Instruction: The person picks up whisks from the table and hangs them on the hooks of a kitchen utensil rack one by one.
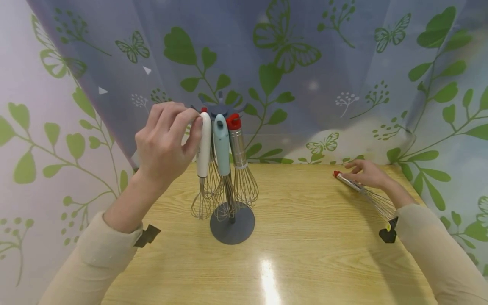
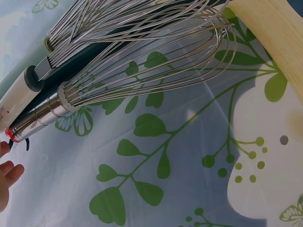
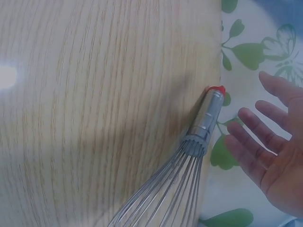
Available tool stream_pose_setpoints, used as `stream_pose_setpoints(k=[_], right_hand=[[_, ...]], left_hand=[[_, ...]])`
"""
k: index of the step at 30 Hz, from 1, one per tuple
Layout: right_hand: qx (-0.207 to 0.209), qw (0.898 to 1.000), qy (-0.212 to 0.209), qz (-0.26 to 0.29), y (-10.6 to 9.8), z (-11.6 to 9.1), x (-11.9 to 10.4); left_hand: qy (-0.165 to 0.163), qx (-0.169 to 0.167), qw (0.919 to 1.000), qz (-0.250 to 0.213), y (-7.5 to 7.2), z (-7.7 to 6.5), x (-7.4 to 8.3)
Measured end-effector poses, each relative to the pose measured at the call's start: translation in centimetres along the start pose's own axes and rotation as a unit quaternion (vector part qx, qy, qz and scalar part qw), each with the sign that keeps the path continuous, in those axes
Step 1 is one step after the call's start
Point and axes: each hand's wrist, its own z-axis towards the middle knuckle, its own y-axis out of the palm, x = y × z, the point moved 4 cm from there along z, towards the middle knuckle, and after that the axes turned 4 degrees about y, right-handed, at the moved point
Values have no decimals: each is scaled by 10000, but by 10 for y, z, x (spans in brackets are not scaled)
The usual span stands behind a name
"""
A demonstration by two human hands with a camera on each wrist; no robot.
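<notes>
A dark stand with a round base (image 1: 232, 231) carries several hanging whisks. My left hand (image 1: 165, 133) pinches the top of a white-handled whisk (image 1: 204, 146) at the stand's left side. Beside it hang a light-blue-handled whisk (image 1: 222, 146) and a metal-handled whisk with a red cap (image 1: 238, 146). Another red-capped whisk (image 2: 45, 113) shows in the left wrist view, near my left fingertips (image 2: 14, 174). At the right of the table, a red-capped metal whisk (image 3: 206, 118) lies flat. My right hand (image 3: 279, 146) is apart from its handle, fingers spread and holding nothing.
The stand's upper hooks (image 1: 221, 106) are partly hidden behind my left hand and the handles. A wooden table (image 1: 305, 245) lies beneath, backed by a patterned curtain (image 1: 328, 84) with leaves and butterflies.
</notes>
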Motion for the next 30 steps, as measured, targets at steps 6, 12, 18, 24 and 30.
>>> stream_pose_setpoints(k=[6,12,18,24,30], right_hand=[[8,9997,179,-144,1,2,10],[109,9990,224,-360,4,5,17],[168,9988,195,-413,8,9,23],[126,9990,206,-386,12,14,28],[65,9991,222,-368,15,17,31]], left_hand=[[35,-2,10000,-22,0,0,0],[30,-6,10000,-54,0,0,1],[12,-111,9999,-57,-1,1,0],[6,-85,9999,-63,-1,1,0],[3,-108,9999,-73,-2,1,0]])
